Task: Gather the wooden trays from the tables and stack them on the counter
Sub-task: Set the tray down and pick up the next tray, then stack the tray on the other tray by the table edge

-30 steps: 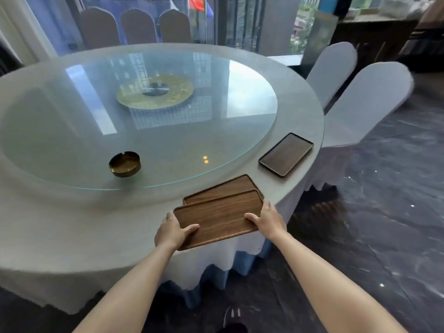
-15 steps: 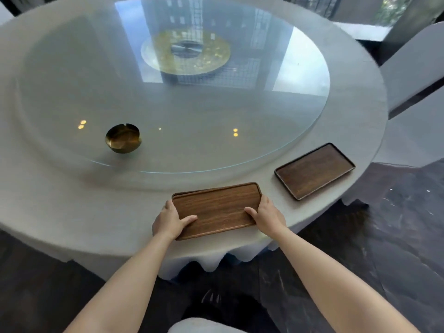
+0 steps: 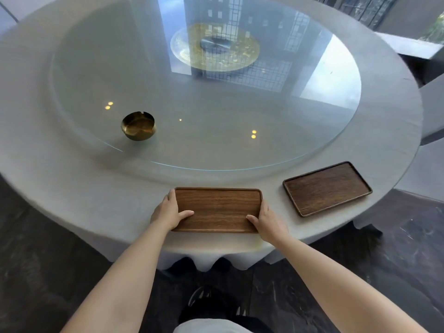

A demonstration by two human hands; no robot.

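A person's two bare arms reach forward over the near edge of a round surface covered in a pale grey cloth; a wooden tray lies flat there, directly in front of the person, its long axis running left to right, parallel to the near edge; whether another tray sits beneath it cannot be told from this angle. The left hand grips the tray's left short end, thumb laid on top of the wood and fingers curled along the outer rim; the right hand grips the right short end the same way, thumb on the upper face near the front corner, the other fingers hidden beyond the rim; both hands are closed around the tray. A second wooden tray lies flat to the right, near the first but not touching it, close to the surface's edge; its long axis is angled, running from near-left up to far-right, and its grain looks darker. A large glass turntable covers the middle of the surface; a small brass-coloured ashtray stands on the glass, to the left and beyond the held tray; a gold disc shows at the turntable's centre. The floor below is dark and polished.
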